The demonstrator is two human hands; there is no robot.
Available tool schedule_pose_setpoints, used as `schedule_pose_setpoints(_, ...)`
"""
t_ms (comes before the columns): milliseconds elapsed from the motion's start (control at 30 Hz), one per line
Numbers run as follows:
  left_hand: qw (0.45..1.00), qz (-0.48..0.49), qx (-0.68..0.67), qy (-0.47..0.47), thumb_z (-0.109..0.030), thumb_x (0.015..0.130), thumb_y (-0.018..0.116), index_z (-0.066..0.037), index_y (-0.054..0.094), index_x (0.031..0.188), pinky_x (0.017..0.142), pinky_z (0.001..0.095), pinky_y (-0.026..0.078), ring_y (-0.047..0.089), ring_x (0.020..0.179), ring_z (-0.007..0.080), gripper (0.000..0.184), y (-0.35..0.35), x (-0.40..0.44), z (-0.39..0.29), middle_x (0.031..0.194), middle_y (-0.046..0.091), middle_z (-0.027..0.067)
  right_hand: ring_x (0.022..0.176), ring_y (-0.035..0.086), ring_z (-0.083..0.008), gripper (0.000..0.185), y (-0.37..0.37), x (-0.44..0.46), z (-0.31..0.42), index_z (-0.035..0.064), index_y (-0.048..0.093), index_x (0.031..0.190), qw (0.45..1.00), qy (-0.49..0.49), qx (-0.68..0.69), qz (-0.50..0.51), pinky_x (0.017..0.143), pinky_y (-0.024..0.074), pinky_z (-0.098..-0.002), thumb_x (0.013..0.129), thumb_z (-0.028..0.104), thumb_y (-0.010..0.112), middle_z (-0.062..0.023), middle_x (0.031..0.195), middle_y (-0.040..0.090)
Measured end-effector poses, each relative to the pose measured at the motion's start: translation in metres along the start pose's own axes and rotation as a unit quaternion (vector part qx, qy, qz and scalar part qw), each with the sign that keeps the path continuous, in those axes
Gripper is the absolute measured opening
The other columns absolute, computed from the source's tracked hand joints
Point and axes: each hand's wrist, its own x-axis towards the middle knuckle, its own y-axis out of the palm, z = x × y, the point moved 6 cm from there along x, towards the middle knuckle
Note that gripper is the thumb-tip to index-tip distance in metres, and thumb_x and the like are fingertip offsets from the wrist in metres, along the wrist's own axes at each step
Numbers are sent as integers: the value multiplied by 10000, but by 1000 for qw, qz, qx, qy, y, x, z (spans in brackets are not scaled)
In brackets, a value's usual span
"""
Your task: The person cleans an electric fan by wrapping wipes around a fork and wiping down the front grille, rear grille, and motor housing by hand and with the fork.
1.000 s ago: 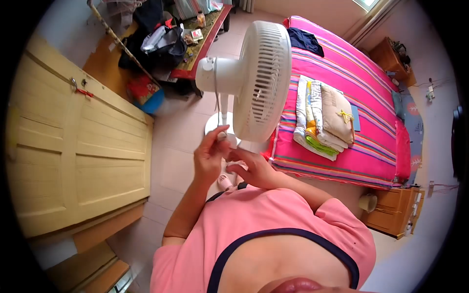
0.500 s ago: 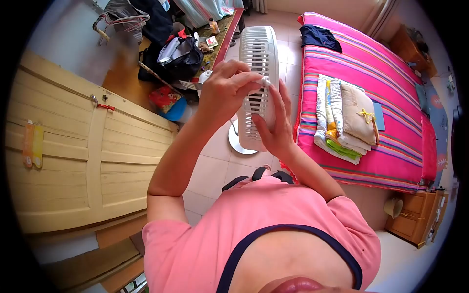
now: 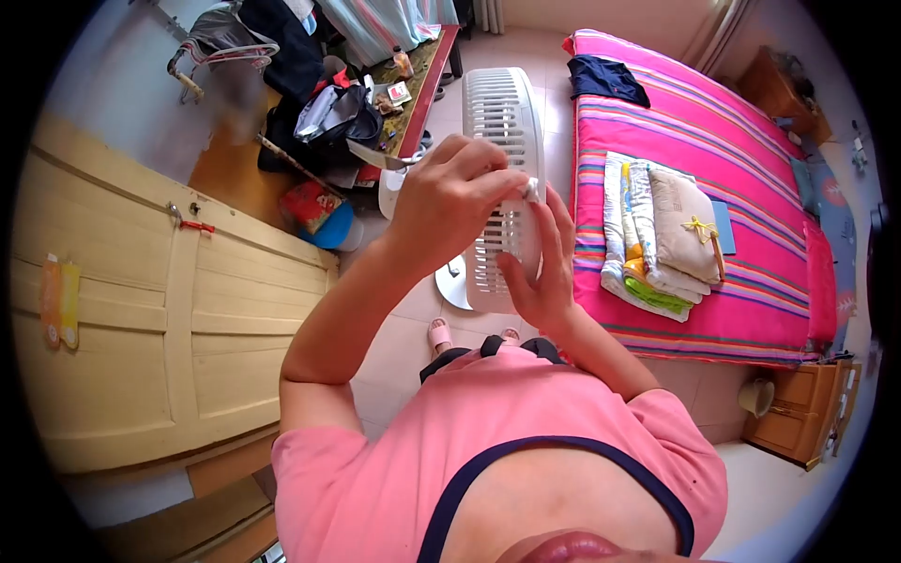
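A white fan has its slatted grille point(image 3: 488, 258) turned up in front of my chest, above its round base point(image 3: 455, 281) on the floor. My left hand point(image 3: 450, 197) is closed, pinching a small white piece point(image 3: 532, 190) at the grille's upper rim. From behind that hand a flat metallic thing point(image 3: 375, 156) sticks out to the left; whether it is held is unclear. My right hand point(image 3: 544, 263) grips the grille's right edge, thumb on the slats and fingers along the rim.
On the right is a bed point(image 3: 751, 310) with a striped pink cover, folded bedding point(image 3: 680, 220) and dark clothing point(image 3: 608, 80). A yellow door point(image 3: 113, 328) stands at left. A table point(image 3: 436, 70) holding a bag point(image 3: 352, 117) is at the back left, near a blue basin point(image 3: 333, 228).
Both hands have risen from low beside the fan to its grille. The fan head now appears slats-up. Since half a second ago, the hands and grille have shifted slightly down and right in view.
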Motion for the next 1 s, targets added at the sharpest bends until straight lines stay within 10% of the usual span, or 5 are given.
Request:
schedule_pose_setpoints(167, 986, -33, -123, -111, -16, 666, 773, -81, 722, 913, 634, 281, 478, 583, 761, 180, 260, -11, -33, 57, 810, 615, 46, 1253, 358, -443, 628, 2, 2, 1, -24, 352, 1368, 1000, 21, -20, 8, 1027, 301, -485, 817, 127, 614, -303, 1390, 305)
schedule_pose_setpoints(500, 997, -15, -62, 41, -86, 685, 746, -108, 710, 886, 639, 307, 501, 590, 757, 197, 206, 5, 23, 44, 814, 600, 34, 1247, 361, -453, 560, 8, -3, 8, -91, 343, 1345, 998, 39, -46, -18, 1034, 288, -501, 870, 134, 538, -340, 1371, 312)
schedule_pose_setpoints(733, 973, -7, -165, -162, 7, 721, 742, -45, 701, 907, 569, 234, 459, 573, 661, 137, 197, 20, -76, 98, 808, 600, 55, 1299, 291, -402, 566, 13, -7, 5, -104, 281, 1370, 996, 67, -50, -9, 1081, 209, -467, 917, 178, 470, -304, 1397, 277)
schedule_pose_setpoints(800, 869, -51, -343, -352, -69, 759, 738, -64, 698, 902, 584, 263, 460, 577, 671, 129, 148, 34, -97, 105, 817, 613, 26, 1300, 291, -401, 571, 12, -5, 5, -103, 279, 1372, 996, 60, -61, -8, 1083, 206, -467, 918, 187, 468, -303, 1396, 281)
schedule_pose_setpoints(1000, 764, -101, -474, -426, -97, 834, 695, -33, 627, 917, 582, 211, 441, 559, 695, 74, 124, 50, -68, 99, 800, 603, 38, 1279, 325, -427, 555, 15, -9, 8, -98, 308, 1359, 996, 65, -52, -19, 1067, 236, -491, 912, 180, 486, -320, 1393, 290)
